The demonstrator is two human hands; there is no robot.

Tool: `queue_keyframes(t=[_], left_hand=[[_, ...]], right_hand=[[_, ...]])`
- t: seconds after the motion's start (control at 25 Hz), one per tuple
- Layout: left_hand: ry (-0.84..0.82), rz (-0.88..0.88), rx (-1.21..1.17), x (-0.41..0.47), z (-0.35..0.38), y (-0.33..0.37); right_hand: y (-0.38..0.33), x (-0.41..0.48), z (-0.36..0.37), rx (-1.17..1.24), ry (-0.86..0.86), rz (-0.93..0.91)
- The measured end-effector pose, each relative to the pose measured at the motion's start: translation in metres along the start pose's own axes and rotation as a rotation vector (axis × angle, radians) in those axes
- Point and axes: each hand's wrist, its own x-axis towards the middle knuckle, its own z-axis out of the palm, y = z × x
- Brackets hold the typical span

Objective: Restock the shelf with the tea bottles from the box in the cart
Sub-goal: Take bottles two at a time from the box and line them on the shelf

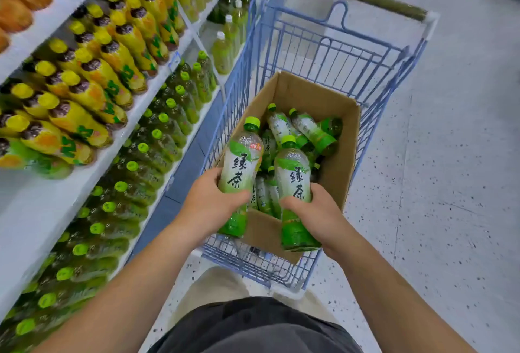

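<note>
Pickup step: the left hand [209,202] and the right hand [315,212] each grip a tea bottle [240,167] above the box [342,161] in the cart [323,51]. Next up is probably swinging left to the green-cap shelf [36,212] and finding a gap.

Box [309,91] open from above; the wire side of the cart [242,71] stands between it and the bottle-crowded shelf [146,102].

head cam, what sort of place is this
Most likely a supermarket drinks aisle: shelves packed with rows of drinks, and a wire cart holding a box of tea bottles.
</note>
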Motion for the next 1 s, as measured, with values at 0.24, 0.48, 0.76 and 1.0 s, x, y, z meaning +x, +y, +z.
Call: queue_keyframes(t=[0.24,0.48,0.76,1.0], left_hand=[[0.289,-0.001,-0.172,-0.105,-0.009,-0.027],[0.534,-0.042,-0.305,-0.198,-0.026,-0.076],[0.745,-0.108,-0.444,-0.273,-0.065,-0.153],[0.827,-0.176,-0.495,-0.330,-0.136,-0.236]], right_hand=[[-0.009,-0.041,0.004,-0.177,-0.204,-0.143],[-0.009,-0.089,0.048,-0.391,-0.384,-0.253],[-0.005,-0.132,0.141,-0.604,-0.538,-0.359],[0.015,-0.175,0.262,-0.685,-0.669,-0.378]])
